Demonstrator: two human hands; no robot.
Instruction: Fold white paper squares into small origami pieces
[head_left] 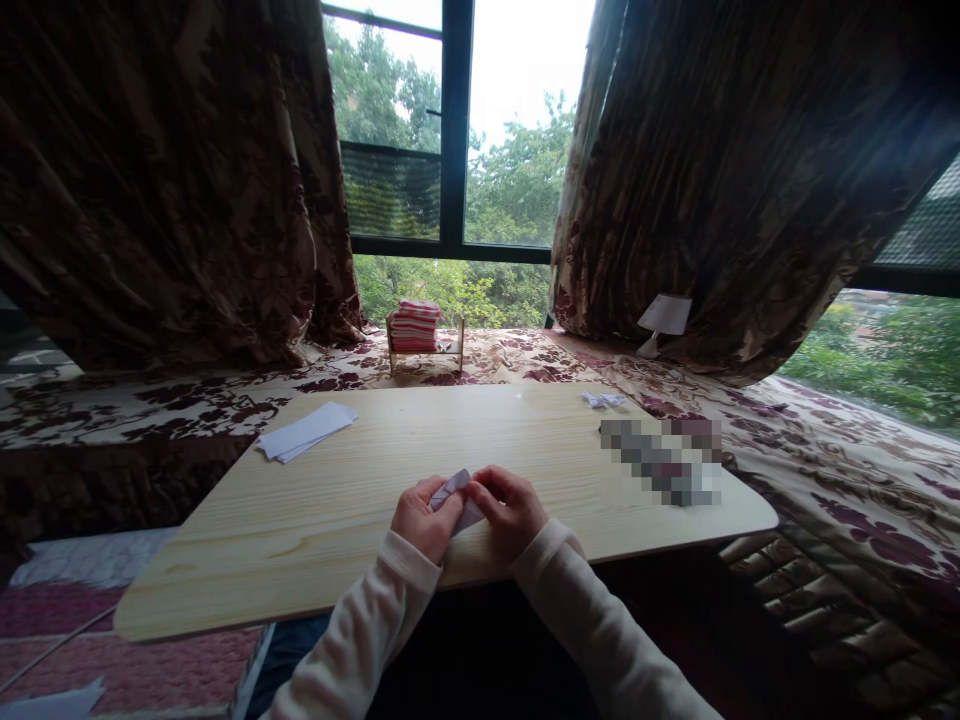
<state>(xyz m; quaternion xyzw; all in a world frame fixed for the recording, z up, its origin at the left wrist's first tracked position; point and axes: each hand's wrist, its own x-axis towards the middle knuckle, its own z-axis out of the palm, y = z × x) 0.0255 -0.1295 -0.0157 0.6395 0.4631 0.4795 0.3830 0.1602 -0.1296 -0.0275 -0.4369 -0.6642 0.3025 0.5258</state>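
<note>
A small folded piece of white paper (454, 498) sits between both my hands, just above the near edge of a light wooden table (375, 470). My left hand (421, 520) pinches its left side with curled fingers. My right hand (508, 510) grips the right side, fingers bent over the fold. Both wrists rest at the table's front edge, in cream sleeves.
A stack of white paper sheets (306, 431) lies at the table's far left. A small crumpled paper scrap (602, 399) and a blurred patch (664, 458) lie at the far right. A toy bed with striped bedding (420, 333) and a small white lamp (663, 318) stand by the curtained window.
</note>
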